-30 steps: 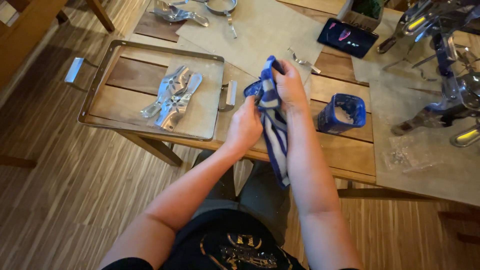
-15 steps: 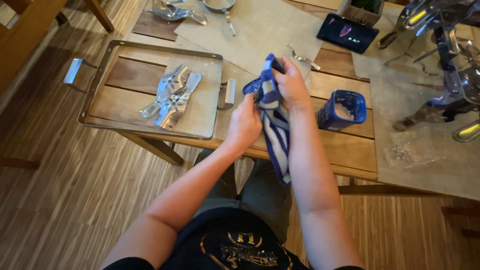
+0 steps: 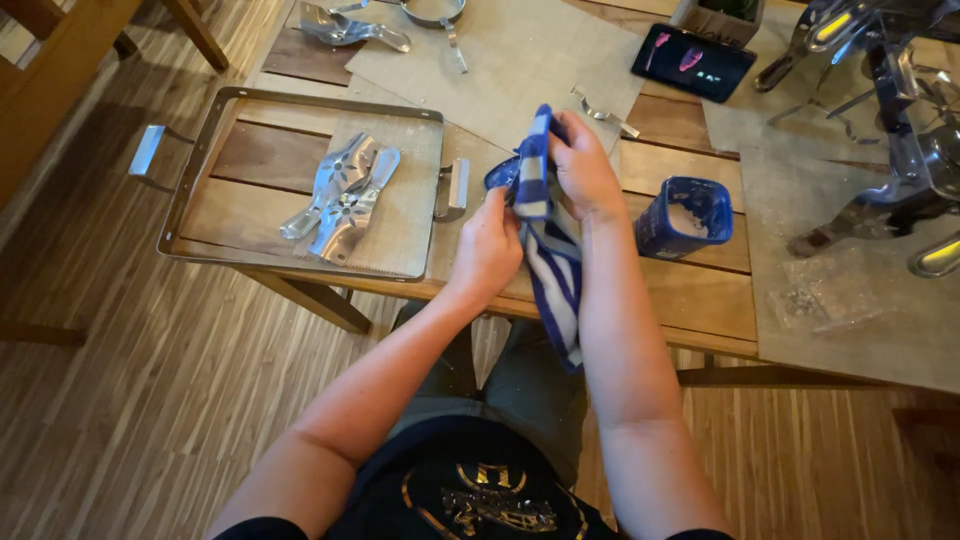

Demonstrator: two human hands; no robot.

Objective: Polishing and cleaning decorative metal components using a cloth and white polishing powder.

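Over the near table edge, both hands work one blue-and-white striped cloth. Right hand is clenched round its top fold; left hand pinches the cloth's left edge just below that, with something dark blue tucked in the folds beside the left thumb, too hidden to tell what. Cloth looks soft, light and limp: the tail hangs straight down below both grips, past the table edge, between the forearms. Judgement: no slip risk, nothing fragile in the fabric itself, best held bunched near the top as now, since the free tail will swing. Just right of the right wrist stands one blue cup with white stuff inside, open top, probably easy to knock. Left of the left hand sits one metal tray with handles, holding two flat perforated metal pieces, overlapping. Beyond the grip: one small bent metal clip, one dark phone, more metal parts at the far edge, count unclear. One clear bag of small bits lies well right.
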